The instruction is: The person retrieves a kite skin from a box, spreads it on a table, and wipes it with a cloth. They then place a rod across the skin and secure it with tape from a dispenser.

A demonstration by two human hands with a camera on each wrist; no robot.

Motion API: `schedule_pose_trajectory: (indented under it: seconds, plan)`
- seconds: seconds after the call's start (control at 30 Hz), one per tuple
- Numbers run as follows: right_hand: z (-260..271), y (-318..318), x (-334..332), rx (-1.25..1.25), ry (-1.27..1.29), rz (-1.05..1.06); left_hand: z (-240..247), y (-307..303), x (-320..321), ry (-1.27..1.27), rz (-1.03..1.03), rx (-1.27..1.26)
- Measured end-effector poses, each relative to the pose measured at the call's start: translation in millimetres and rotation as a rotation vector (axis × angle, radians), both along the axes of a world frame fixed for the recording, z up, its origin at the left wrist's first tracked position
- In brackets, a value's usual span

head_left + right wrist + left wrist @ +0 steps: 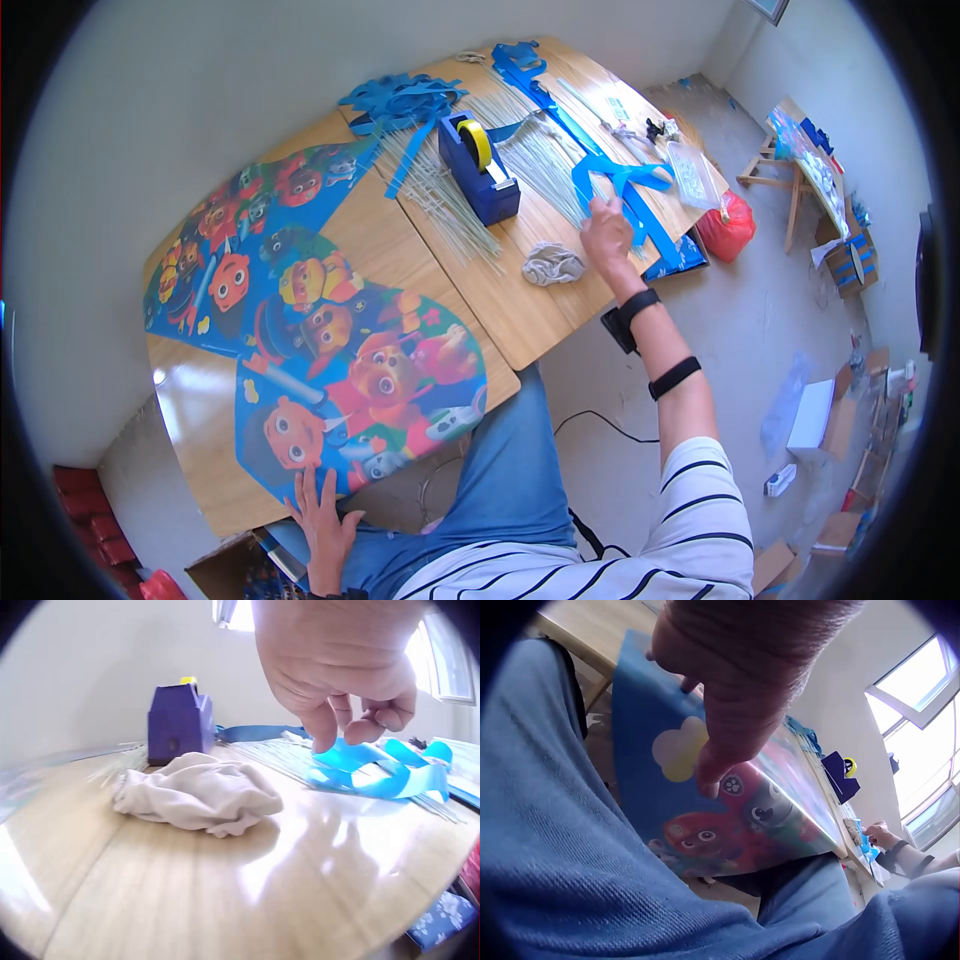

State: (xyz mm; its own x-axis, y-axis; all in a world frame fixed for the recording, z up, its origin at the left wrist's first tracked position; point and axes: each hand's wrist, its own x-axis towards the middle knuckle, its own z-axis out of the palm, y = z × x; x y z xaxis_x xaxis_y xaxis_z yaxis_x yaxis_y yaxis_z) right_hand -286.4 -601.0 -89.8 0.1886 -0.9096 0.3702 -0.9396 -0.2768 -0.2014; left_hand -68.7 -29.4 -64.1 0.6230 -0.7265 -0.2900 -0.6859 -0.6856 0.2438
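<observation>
Light wooden table [518, 322] by plain wall. Left hand [328, 528] spread wide, touching glossy cartoon-print sheet [345, 335] past table edge. Right hand [608, 238] bent-fingered at shiny blue ribbon [630, 178] on tabletop; pinched or not, can't tell. Crumpled off-white cloth [553, 264] beside.

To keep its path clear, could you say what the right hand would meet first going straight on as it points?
The right hand would likely meet the blue ribbon, though it may already touch it.

One right hand [341, 667], fingers down at blue ribbon [412, 781]; one crumpled pale cloth [199, 796]; one purple dispenser [174, 729], behind; thin sticks [271, 762]; wooden table [172, 892].
</observation>
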Motion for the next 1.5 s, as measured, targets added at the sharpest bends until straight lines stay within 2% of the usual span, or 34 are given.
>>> schedule_pose_trajectory:
  seconds: [0.13, 0.23, 0.27, 0.3, 0.4, 0.47, 0.57, 0.67, 0.77, 0.87, 0.97, 1.07, 1.17, 1.2, 1.3, 1.33, 1.4, 1.47, 1.5]
  plan:
    - [-15.6, -42.9, -25.8, 0.105, 0.126, -0.117, -1.1, -1.0, -0.6, 0.015, 0.021, 0.002]
    - [-19.4, -74.3, -38.9, 0.129, -0.052, -0.242, -6.2, 1.6, -0.1, -0.004, 0.022, -0.011]
    - [-16.6, -82.0, -43.6, 0.019, -0.156, -0.295, -7.1, 2.1, 0.2, -0.01, 0.016, -0.013]
    - [-11.8, -93.2, -50.1, -0.037, 0.051, -0.294, -7.9, 2.3, 0.5, -0.016, 0.009, -0.015]
    - [28.4, -80.2, -28.2, -0.152, 0.102, -0.106, -9.3, 1.8, 0.7, -0.033, -0.004, -0.033]
    - [22.3, -82.8, -2.4, -0.222, 0.123, 0.036, -9.9, -0.3, -0.4, -0.018, 0.0, -0.04]
    - [5.5, -74.1, 28.2, 0.186, 0.152, 0.014, -6.7, 0.3, -0.9, 0.003, 0.019, -0.038]
    - [-4.6, -72.1, 37.7, 0.271, 0.032, -0.122, -4.8, -2.4, -1.6, -0.007, 0.019, -0.036]
    - [-7.9, -72.8, 30.7, 0.167, 0.049, -0.134, -6.7, -3.3, -3.0, -0.002, 0.026, -0.053]
    - [2.8, -52.7, 4.6, 0.181, 0.094, -0.143, -5.8, -2.1, -4.0, -0.007, 0.035, -0.05]
    - [-4.8, -15.9, -55.9, 0.278, -0.091, 0.015, -8.2, 0.5, -3.6, -0.017, 0.032, -0.054]
    - [-29.4, 7.6, -107.7, 0.174, -0.21, 0.079, -12.2, 3.1, -5.6, -0.03, 0.012, -0.08]
    - [-14.2, 26.5, -117.8, 0.213, -0.323, 0.021, -10.3, 5.1, -4.5, -0.039, 0.005, -0.08]
    - [-2.7, 37.3, -119.1, 0.19, -0.361, 0.096, -9.9, 5.5, -4.4, -0.037, 0.002, -0.076]
    - [16.4, 80.3, -105.1, 0.18, -0.521, 0.091, -11.3, 5.3, -5.2, -0.049, 0.012, -0.085]
    - [19.8, 96.6, -92.8, 0.148, -0.559, 0.211, -11.8, 5.1, -6.7, -0.053, 0.011, -0.09]
    - [14.4, 116.3, -61.6, 0.189, -0.507, 0.406, -13.6, 5.0, -7.4, -0.058, 0.014, -0.094]
    - [-0.6, 127.1, -22.2, 0.17, -0.273, 0.463, -14.4, 5.0, -6.4, -0.062, 0.009, -0.086]
    - [-12.9, 125.5, -3.4, 0.203, -0.254, 0.449, -13.8, 4.9, -6.4, -0.061, 0.007, -0.078]
